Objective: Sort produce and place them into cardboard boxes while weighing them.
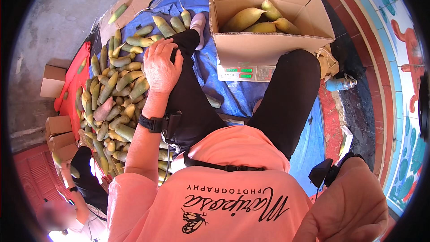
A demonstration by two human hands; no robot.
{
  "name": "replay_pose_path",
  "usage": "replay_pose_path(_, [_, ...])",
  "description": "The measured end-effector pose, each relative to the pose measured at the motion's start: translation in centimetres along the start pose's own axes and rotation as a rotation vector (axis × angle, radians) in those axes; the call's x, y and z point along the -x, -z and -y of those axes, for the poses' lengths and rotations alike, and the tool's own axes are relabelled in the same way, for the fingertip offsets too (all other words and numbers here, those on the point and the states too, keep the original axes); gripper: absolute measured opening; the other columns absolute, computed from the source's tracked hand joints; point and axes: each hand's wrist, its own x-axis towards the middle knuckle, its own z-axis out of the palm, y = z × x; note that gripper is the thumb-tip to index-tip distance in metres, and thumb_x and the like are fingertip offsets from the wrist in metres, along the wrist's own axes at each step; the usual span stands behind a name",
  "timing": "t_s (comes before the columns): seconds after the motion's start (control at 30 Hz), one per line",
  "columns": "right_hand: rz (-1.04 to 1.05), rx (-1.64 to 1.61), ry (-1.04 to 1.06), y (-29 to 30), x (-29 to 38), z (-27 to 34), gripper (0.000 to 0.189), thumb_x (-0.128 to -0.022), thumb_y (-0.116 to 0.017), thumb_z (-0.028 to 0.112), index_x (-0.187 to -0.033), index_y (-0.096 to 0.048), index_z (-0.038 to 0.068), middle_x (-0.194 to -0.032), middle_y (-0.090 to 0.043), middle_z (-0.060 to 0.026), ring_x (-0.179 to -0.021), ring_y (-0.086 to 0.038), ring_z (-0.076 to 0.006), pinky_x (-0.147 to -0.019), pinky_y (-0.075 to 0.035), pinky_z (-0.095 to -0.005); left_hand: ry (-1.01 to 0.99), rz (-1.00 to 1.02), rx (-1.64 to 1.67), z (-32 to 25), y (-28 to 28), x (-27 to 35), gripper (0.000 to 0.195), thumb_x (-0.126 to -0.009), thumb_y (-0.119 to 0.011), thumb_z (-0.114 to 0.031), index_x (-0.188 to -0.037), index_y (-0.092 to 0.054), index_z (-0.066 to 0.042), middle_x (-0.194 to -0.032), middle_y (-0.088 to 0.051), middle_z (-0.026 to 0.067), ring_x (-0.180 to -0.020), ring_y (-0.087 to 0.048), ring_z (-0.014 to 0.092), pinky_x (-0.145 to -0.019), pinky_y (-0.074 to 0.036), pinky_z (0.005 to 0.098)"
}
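My left hand (162, 65) lies palm down over my left knee, thumb apart from the fingers, holding nothing. My right hand (346, 205) is raised near the camera at the lower right with its palm showing; its fingertips run out of the picture. Before me an open cardboard box (248, 50) stands on a digital scale (247, 73) with a lit green display. Several green radishes (244, 20) lie inside, some with thin root tails. Beside my left leg spreads a large heap of green radishes (117, 90), with one pinkish root (104, 109) among them.
A blue tarp (201, 65) covers the floor under the scale. A blue bottle (341, 83) lies right of my right knee, near a tiled wall (399, 84). Another person (84, 174) sits beyond the heap, near open cardboard boxes (62, 134).
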Motion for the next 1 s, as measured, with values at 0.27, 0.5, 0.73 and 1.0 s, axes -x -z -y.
replay_pose_path(0.27, [-0.074, -0.03, -0.072, -1.1, 0.6, 0.3, 0.019, -0.086, -0.058, 0.022, -0.102, -0.065, 0.015, -0.113, -0.058, 0.0094, -0.104, -0.05, -0.006, -0.073, -0.043, -0.0222, 0.01, 0.012, -0.023, 0.6, 0.2, 0.3, 0.014, -0.075, -0.062, -0.017, -0.085, -0.064, -0.008, -0.101, -0.064, 0.0049, -0.104, -0.056, 0.024, -0.091, -0.039, 0.0395])
replay_pose_path(0.5, [0.195, -0.381, -0.24, 2.3, 0.1, 0.0, 0.027, -0.084, -0.06, 0.024, -0.11, -0.061, 0.016, -0.115, -0.057, 0.0087, -0.104, -0.05, -0.0058, -0.073, -0.044, -0.0236, -0.006, 0.011, 0.013, -0.1, -0.2, -0.4, 0.013, -0.075, -0.061, -0.017, -0.084, -0.064, -0.007, -0.1, -0.064, 0.0047, -0.104, -0.055, 0.025, -0.091, -0.039, 0.0396])
replay_pose_path(0.73, [0.722, 0.064, -0.53, -3.5, 7.3, -6.3, 0.025, -0.067, -0.064, -0.007, -0.09, -0.058, -0.001, -0.106, -0.06, -0.0186, -0.091, -0.059, -0.0334, -0.08, -0.048, -0.0357, 0.058, 0.062, 0.067, 0.1, 0.3, -1.1, 0.012, -0.075, -0.063, -0.016, -0.084, -0.064, -0.008, -0.097, -0.065, 0.0064, -0.101, -0.057, 0.025, -0.088, -0.041, 0.0386])
replay_pose_path(1.0, [0.776, 0.583, -1.087, -0.7, 26.3, -17.0, 0.024, -0.081, -0.061, 0.021, -0.099, -0.059, 0.006, -0.098, -0.06, -0.0133, -0.091, -0.057, -0.0333, -0.079, -0.047, -0.0414, 0.297, 0.222, 0.607, -0.5, -1.3, -6.3, 0.027, -0.09, -0.054, -0.024, -0.1, -0.061, 0.0, -0.09, -0.064, 0.0118, -0.085, -0.063, 0.024, -0.077, -0.047, 0.0316])
